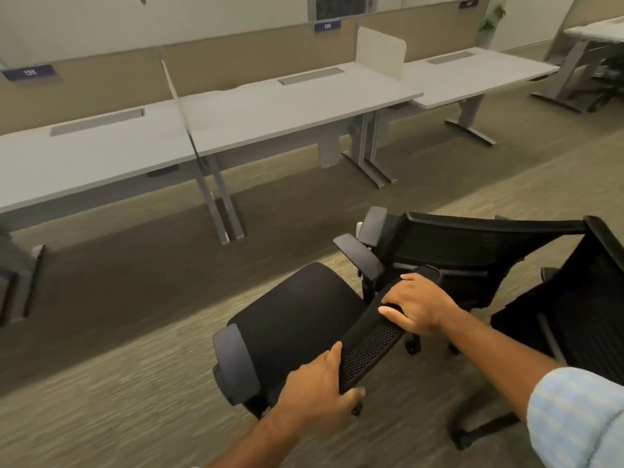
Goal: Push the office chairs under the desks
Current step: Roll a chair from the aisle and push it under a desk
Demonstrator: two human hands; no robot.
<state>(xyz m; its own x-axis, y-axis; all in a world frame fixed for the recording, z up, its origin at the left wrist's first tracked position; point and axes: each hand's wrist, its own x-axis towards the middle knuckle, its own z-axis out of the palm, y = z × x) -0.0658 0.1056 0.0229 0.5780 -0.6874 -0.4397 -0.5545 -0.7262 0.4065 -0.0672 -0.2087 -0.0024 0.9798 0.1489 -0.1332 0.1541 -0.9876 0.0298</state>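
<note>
Both hands on chair backrest

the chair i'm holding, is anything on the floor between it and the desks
Nothing visible does. Both the left hand and the right hand grip the backrest of the chair, and only bare carpet lies between its seat and the desk. The desk legs stand to the side of the opening.

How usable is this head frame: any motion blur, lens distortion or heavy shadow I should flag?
Head view: wide-angle bending curves the desks and partition line; the carpet is smeared at lower left, suggesting motion; the desk signs are too soft to read; a broad shadow lies under the desks; both hands, left and right, and the chair backrest stay reasonably sharp.
</note>
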